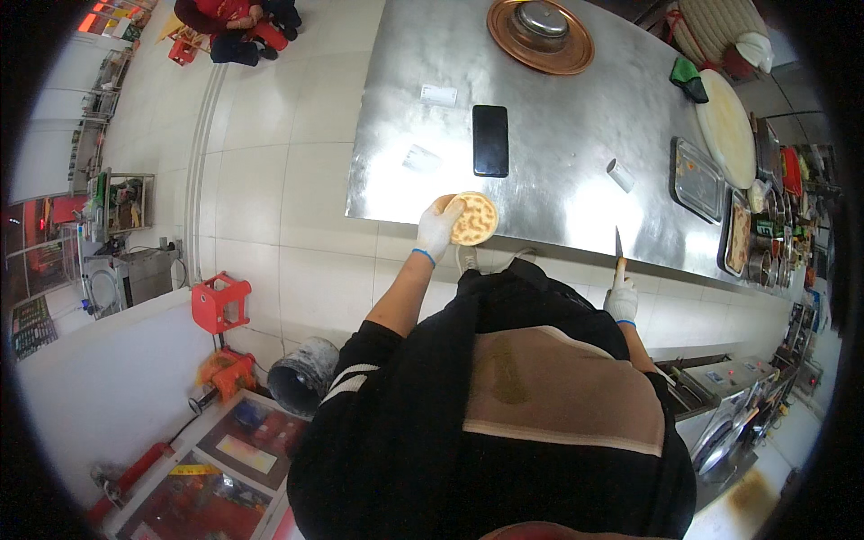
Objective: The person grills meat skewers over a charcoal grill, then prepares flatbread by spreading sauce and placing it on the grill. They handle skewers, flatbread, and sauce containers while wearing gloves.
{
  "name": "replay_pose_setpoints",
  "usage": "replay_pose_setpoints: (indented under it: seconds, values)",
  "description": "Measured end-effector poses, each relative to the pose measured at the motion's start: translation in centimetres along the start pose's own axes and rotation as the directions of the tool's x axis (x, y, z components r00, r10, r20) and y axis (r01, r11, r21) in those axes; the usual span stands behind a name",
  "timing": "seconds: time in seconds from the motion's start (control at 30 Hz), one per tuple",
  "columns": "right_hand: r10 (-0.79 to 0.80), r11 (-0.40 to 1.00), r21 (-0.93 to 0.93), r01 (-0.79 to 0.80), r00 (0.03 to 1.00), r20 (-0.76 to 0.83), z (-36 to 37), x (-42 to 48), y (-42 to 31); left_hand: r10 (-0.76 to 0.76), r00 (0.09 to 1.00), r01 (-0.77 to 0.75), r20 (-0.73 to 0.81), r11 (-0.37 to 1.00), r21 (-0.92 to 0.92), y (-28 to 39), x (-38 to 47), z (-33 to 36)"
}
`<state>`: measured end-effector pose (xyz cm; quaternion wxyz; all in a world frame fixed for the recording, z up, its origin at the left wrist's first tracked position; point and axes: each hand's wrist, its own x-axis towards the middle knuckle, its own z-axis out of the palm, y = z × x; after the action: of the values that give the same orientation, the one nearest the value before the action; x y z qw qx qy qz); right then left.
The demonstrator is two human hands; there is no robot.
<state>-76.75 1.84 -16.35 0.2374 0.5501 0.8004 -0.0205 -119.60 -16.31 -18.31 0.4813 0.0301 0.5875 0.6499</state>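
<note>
My left hand [437, 226], in a white fingerless-looking glove with a blue cuff edge, grips a round browned flatbread [475, 219] by its left side. The bread is held up at the near edge of the steel table [553, 121], its spotted face towards me. Farther right, my right hand [622, 297], gloved the same way, holds a knife [618, 244] by its handle with the blade pointing away from me. Bread and knife are well apart. A black smartphone [491, 141] lies on the table beyond the bread.
A copper-coloured tray [496, 40] with a metal bowl stands at the far side. Paper slips [439, 95] and a small paper roll [620, 175] lie on the steel. Metal trays [695, 179] and a round board [725, 128] are at right. A seated person [236, 23] is beyond, left.
</note>
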Motion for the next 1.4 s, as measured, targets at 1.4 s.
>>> replay_pose_setpoints:
  seconds: [1.4]
  values:
    - [0.13,0.089,0.937,-0.337,0.937,0.324,4.4,-2.3,4.1,-0.168,0.973,0.201,0.158,0.954,-0.222,1.6,-0.4,2.9]
